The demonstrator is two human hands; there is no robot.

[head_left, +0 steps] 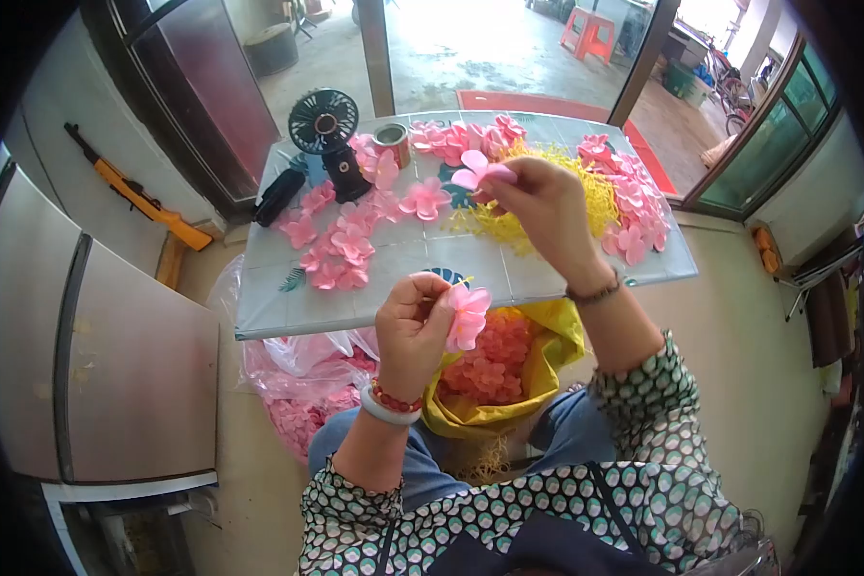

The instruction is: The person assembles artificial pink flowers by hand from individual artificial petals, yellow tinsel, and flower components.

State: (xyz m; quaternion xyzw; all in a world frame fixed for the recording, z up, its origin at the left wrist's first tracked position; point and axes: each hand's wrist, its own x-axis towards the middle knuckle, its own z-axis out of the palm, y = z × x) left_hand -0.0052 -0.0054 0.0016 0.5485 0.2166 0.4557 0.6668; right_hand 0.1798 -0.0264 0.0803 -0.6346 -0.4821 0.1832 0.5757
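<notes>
My left hand [415, 326] pinches a pink artificial flower [468, 317] in front of the table's near edge; a bit of yellow stem shows at its top. Raised over the table, my right hand [538, 206] grips a paler pink flower [480, 171] between thumb and fingers. Behind and below that hand lies a pile of yellow plastic stems [509, 223]. Loose pink petals [348, 245] are spread over the left of the table, and another heap of pink petals [636, 206] lies along the right edge. Fingers partly hide where each flower is held.
A small black fan [324, 130] and an open tin [392, 144] stand on the table [394, 300]. A yellow bag [547, 376] of pink flowers sits between my knees. Clear plastic bags [302, 360] with petals are at the left. A fridge [144, 355] stands further left.
</notes>
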